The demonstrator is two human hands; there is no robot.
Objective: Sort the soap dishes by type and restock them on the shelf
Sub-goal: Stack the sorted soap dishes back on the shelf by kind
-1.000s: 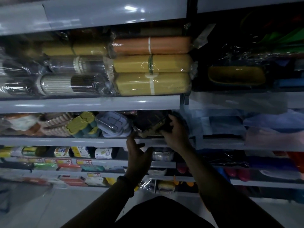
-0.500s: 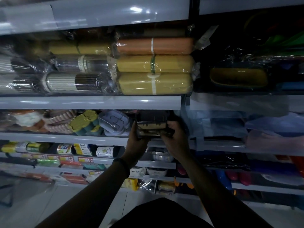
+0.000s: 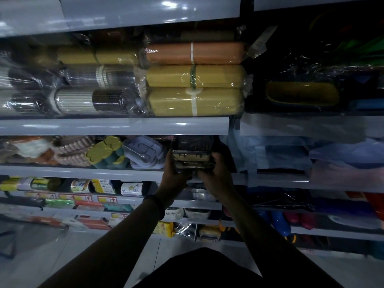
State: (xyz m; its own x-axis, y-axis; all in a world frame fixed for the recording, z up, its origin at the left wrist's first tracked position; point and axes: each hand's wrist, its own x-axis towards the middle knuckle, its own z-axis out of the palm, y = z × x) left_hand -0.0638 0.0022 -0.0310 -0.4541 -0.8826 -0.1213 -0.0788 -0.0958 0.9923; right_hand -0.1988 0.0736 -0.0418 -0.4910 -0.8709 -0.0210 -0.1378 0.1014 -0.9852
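dark soap dishes (image 3: 192,156) gripped two-handed at the shelf (image 3: 83,171) lip

here we are in dim light, and the stack of dark soap dishes, wrapped in clear plastic, sits right at the front of the middle shelf, in the gap at its right end. the left hand (image 3: 174,173) has it from the left side, fingers curled up round the bottom corner of the pack. the right hand (image 3: 216,175) has it from the right, closed round the other end. both are clamped on, with the stack held between them and its lower edge over the shelf's front lip. whether it touches the board, i cannot tell.

there's a dark wristband (image 3: 155,203) on the left wrist.

just left of the stack, and close to it, lies a pack of pale lilac soap dishes (image 3: 145,152). beyond those are yellow and green ones (image 3: 106,151), then pink ribbed ones (image 3: 72,151), all on the same shelf.

one level up are rolled mats in plastic, two yellow rolls (image 3: 195,100) under an orange roll (image 3: 195,53). one level down, rolls of bags (image 3: 104,186) line the left side.
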